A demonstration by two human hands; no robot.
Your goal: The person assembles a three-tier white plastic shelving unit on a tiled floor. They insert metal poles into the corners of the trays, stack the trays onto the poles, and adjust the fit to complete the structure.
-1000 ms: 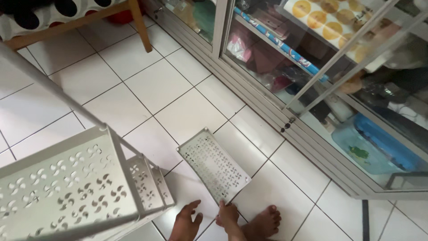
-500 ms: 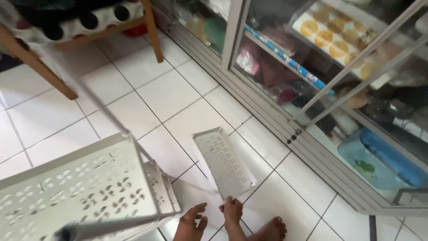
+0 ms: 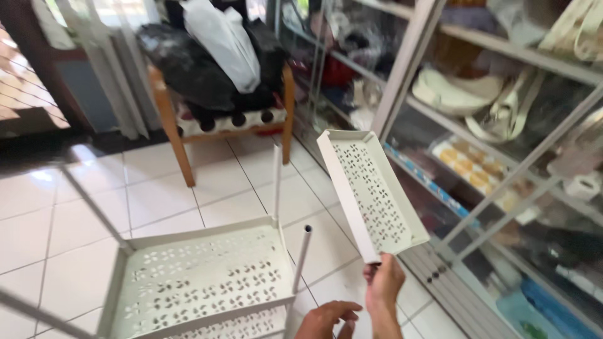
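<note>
My right hand (image 3: 384,281) grips the near short end of a white perforated shelf tray (image 3: 375,196) and holds it up in the air, tilted, its far end pointing at the glass cabinet. My left hand (image 3: 326,317) hovers empty at the bottom edge, fingers spread, just right of the rack's near corner. The white rack (image 3: 201,276) stands below and left, with a matching perforated shelf and thin upright poles (image 3: 302,256) at its corners.
A wooden chair (image 3: 171,125) piled with black and white bags stands behind the rack. A glass-fronted cabinet (image 3: 496,207) full of bags and packages runs along the right. White floor tiles (image 3: 163,194) lie between chair and rack.
The tray was lying on the floor with my right hand at its near end; now it is lifted into the air. The view has swung up toward the chair and cabinet.
</note>
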